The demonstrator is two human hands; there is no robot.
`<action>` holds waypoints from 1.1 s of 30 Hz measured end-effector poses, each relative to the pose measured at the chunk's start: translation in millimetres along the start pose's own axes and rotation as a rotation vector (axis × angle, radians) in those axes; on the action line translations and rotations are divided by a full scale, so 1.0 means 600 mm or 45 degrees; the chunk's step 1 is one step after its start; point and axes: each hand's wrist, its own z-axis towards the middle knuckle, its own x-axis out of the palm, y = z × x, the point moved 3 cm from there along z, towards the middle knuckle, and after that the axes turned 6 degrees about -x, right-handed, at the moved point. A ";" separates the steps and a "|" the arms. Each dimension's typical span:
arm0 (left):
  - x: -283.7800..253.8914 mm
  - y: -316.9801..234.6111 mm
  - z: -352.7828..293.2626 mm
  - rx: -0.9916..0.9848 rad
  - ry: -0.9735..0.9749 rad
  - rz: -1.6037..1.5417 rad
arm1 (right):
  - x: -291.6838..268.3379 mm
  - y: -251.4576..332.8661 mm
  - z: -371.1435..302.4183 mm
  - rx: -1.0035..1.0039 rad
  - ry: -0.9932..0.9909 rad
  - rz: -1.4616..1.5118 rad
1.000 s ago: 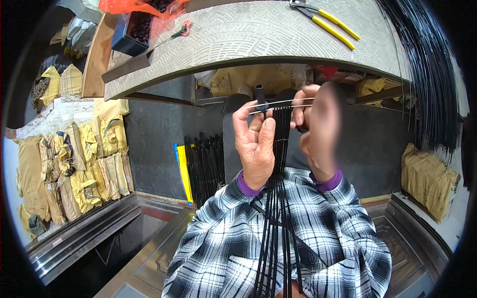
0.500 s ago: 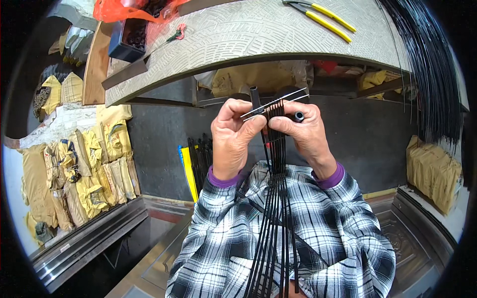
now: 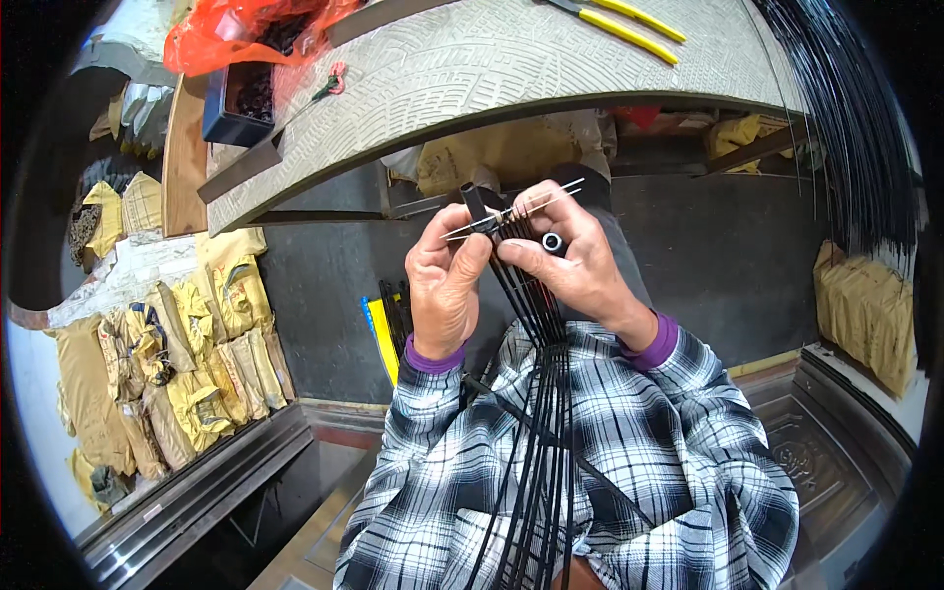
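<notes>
My left hand is closed on a short black tube, thumb and fingers pinching near its lower end. Two thin metal wires run slantwise between both hands. My right hand pinches the heads of several thin black ribs, which look like umbrella ribs, by the wires. The ribs hang down in a bundle across my checked shirt. In the right palm sits a dark cylindrical handle with a pale ring at its end; the rest of it is hidden.
Ahead is a grey patterned worktable with yellow-handled pliers, pink-handled scissors and a blue box of small dark parts. Black rods hang at the right. Wrapped packages lie at the left.
Both hands have shifted slightly left in view, the right hand more so. The tube leans further left, and the ribs fan out more below the fingers.
</notes>
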 end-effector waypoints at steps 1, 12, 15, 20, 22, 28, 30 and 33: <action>-0.002 0.001 0.002 0.009 0.012 -0.007 | -0.005 -0.001 0.002 0.000 -0.002 0.001; -0.026 0.010 -0.001 0.032 -0.002 -0.077 | -0.001 0.012 0.007 0.021 -0.001 -0.097; -0.017 0.004 -0.002 -0.003 -0.025 -0.057 | -0.003 0.015 0.005 0.046 0.094 -0.208; -0.013 -0.002 -0.005 -0.014 -0.019 0.002 | -0.003 0.018 0.004 0.049 0.110 -0.179; -0.013 -0.003 -0.008 -0.010 -0.042 -0.004 | -0.002 0.022 0.005 0.026 0.097 -0.182; -0.014 -0.005 -0.016 0.037 -0.065 -0.001 | 0.008 0.026 0.002 -0.217 0.116 -0.451; -0.011 -0.003 -0.016 0.064 -0.055 -0.006 | 0.010 0.026 -0.002 -0.275 0.103 -0.492; -0.001 0.001 -0.018 0.112 -0.029 -0.063 | 0.008 0.023 -0.005 -0.193 0.070 -0.396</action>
